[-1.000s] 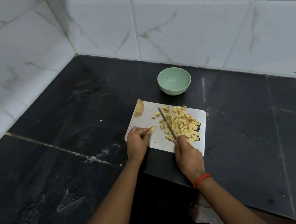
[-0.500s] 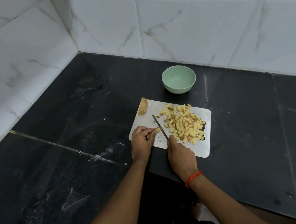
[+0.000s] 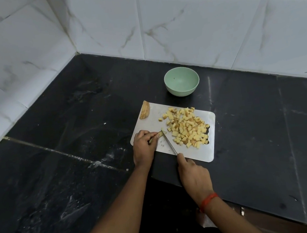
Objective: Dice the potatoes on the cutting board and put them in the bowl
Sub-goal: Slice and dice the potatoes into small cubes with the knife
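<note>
A white cutting board (image 3: 196, 151) lies on the black counter. A heap of diced potato (image 3: 186, 126) covers its right half. My left hand (image 3: 144, 147) pinches a thin potato strip (image 3: 161, 134) near the board's left edge. My right hand (image 3: 192, 175) grips a knife (image 3: 170, 143) by the handle, and the blade tip rests at the strip's end. An unpeeled potato slice (image 3: 145, 110) sits at the board's far left corner. The pale green bowl (image 3: 181, 81) stands just behind the board, with nothing in it.
The black stone counter (image 3: 77, 165) meets white marble-tiled walls (image 3: 185, 20) at the back and left, forming a corner. The counter's front edge runs just below the board's near side. A red band circles my right wrist.
The knife has shifted left, away from the diced heap, over to the strip that my left hand holds. My right hand has drawn back toward the board's near edge.
</note>
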